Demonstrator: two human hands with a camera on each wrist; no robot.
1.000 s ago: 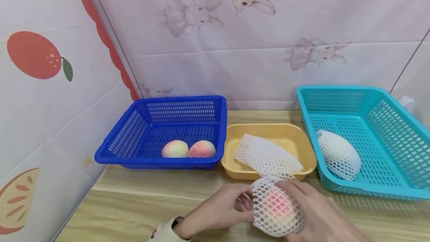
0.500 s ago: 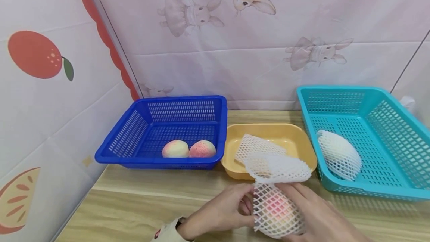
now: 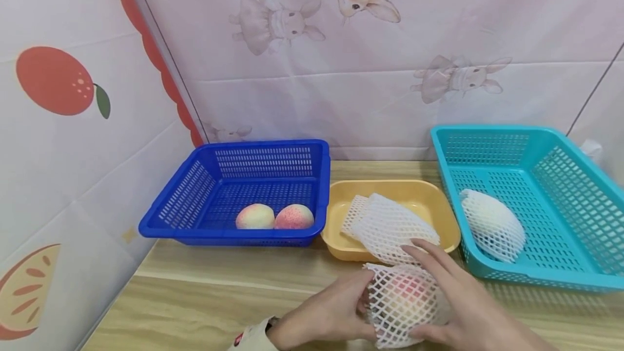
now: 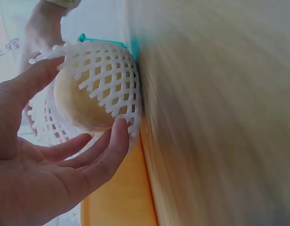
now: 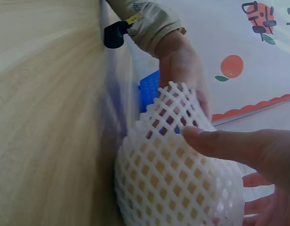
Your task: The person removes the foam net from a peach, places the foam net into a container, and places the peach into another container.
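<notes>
The left hand (image 3: 341, 307) holds the mouth of a white foam net (image 5: 168, 188), its thumb and fingers set apart at opposite parts of the rim, presumably to keep the cut edge spread around the peach (image 4: 72, 101) inside. The right hand (image 3: 463, 302) spans the netted fruit from the other side, likely to steady it: its thumb lies along the mesh, while the index and middle fingers extend past the fruit, not clamped on it. Whether the remaining right fingertips press the net cannot be told. The peach sits between the two hands, low over the near table (image 3: 214, 286), in front of a yellow tray (image 3: 429, 202). The tray, placed within easy reach, appears to serve as the store of loose nets (image 3: 390, 226), one drooping over its near rim. A blue basket (image 3: 156, 229) at left bears two bare peaches (image 3: 255, 215); a teal basket (image 3: 585, 280) at right bears a net-covered fruit (image 3: 492, 223).

The peach is rounded and creamy yellow, with a pink blush showing through the diamond mesh; its pale end lies uncovered at the ragged mouth.
</notes>
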